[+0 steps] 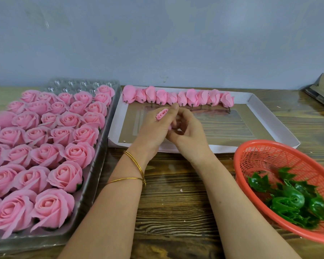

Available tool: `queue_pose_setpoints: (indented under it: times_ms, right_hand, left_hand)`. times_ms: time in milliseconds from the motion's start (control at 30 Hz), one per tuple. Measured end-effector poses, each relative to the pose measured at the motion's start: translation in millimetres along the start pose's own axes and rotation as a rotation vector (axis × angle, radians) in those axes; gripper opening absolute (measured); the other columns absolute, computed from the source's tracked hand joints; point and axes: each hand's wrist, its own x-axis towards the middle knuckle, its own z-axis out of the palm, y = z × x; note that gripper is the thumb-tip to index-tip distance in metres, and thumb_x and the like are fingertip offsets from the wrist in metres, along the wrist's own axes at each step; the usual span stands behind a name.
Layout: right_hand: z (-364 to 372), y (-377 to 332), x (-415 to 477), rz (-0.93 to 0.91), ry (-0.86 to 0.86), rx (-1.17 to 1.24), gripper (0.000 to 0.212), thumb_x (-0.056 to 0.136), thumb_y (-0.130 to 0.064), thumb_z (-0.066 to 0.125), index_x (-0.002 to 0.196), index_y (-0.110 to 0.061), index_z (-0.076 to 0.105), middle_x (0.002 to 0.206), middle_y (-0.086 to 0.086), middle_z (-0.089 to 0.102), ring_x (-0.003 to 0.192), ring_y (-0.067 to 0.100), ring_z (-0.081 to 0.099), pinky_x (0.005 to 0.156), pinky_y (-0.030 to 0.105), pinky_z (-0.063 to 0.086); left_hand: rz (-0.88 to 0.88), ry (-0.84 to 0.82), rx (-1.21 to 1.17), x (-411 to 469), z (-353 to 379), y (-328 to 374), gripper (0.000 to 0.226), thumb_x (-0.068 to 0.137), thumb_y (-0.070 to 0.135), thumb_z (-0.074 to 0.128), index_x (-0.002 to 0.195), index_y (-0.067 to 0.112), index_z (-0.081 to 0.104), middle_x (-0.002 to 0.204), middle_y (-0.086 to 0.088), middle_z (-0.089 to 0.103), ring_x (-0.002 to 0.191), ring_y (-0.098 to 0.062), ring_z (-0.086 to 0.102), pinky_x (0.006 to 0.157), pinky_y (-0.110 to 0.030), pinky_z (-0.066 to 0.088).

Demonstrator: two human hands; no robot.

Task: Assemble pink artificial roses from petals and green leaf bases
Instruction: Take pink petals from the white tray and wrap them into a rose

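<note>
Head view, step: wrapping petals into a fresh rose centre, judging by the small bud held over the white tray.
Next move: it likely needs a green base from the near-right basket, so one hand must let go and reach there.
Clear tray (108, 116), left: finished roses (69, 119), about thirty-one in view; the left edge cuts some off, so the count is not exact. The far cups are unfilled.
White tray (269, 126), centre: petal buds (192, 98), ten, in one row along the far side, stems pointing near.
Red basket (251, 156), near right: leaf bases (292, 200) in a tangled pile, too tangled to count.
Left hand (155, 126): one, fingers curled, pinching the rolled bud (162, 114) at its fingertips; gold bangles (137, 165) on the wrist.
Right hand (189, 129): one, fingers curled against the left, a scrap of pink between them; I cannot tell whether it grips it.
</note>
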Motion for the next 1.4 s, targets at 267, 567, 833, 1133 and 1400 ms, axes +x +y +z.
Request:
queue_pose_setpoints:
  times_ms: [267,567,833,1133,1400]
  right_hand:
    - [-0.4,3.9,0.5,-0.001,0.057,-0.03,0.049,0.077,0.01,0.072,0.118,-0.013,0.055,0.092,-0.003,0.06,0.08,0.001,0.059,0.074,0.02,0.053]
    - [-1.1,1.8,0.2,0.038,0.026,0.043,0.054,0.083,0.014,0.065,0.124,-0.016,0.048,0.103,-0.003,0.067,0.087,-0.006,0.064,0.079,0.012,0.048]
    - [-0.7,-2.5,1.6,0.095,0.109,0.216,0.046,0.068,-0.01,0.059,0.113,-0.006,0.059,0.093,0.006,0.067,0.083,0.008,0.065,0.076,0.024,0.055]
    - [1.9,-8.3,13.6,0.164,0.219,0.193,0.02,0.092,-0.02,0.066,0.107,-0.006,0.064,0.1,0.007,0.067,0.068,-0.006,0.063,0.052,0.01,0.047]
    - [9.6,-16.9,23.1,0.237,0.16,0.213,0.018,0.086,-0.009,0.068,0.101,0.002,0.065,0.073,0.006,0.059,0.048,-0.002,0.055,0.042,0.018,0.042]
  left_hand:
    - [-0.027,-0.031,-0.001,3.5,-1.0,-5.7,0.044,0.096,0.044,0.052,0.064,0.013,0.053,0.076,-0.013,0.059,0.077,-0.023,0.063,0.072,-0.034,0.056]
    - [0.011,-0.072,-0.061,4.0,-3.6,-10.7,0.016,0.091,0.018,0.065,0.09,0.003,0.067,0.076,-0.004,0.069,0.074,-0.014,0.067,0.065,-0.024,0.054]
    - [-0.009,-0.048,-0.051,1.3,-1.0,-8.0,0.024,0.096,0.019,0.058,0.1,-0.001,0.069,0.091,-0.016,0.072,0.083,-0.02,0.069,0.072,-0.027,0.057]
    - [0.007,-0.027,0.078,0.5,0.7,-3.8,0.022,0.099,0.027,0.053,0.107,0.016,0.07,0.099,-0.011,0.073,0.097,-0.03,0.067,0.08,-0.042,0.057]
    - [0.052,0.074,0.118,5.5,1.2,-7.4,0.023,0.098,0.028,0.053,0.085,0.034,0.07,0.083,-0.007,0.071,0.075,-0.019,0.068,0.062,-0.029,0.056]
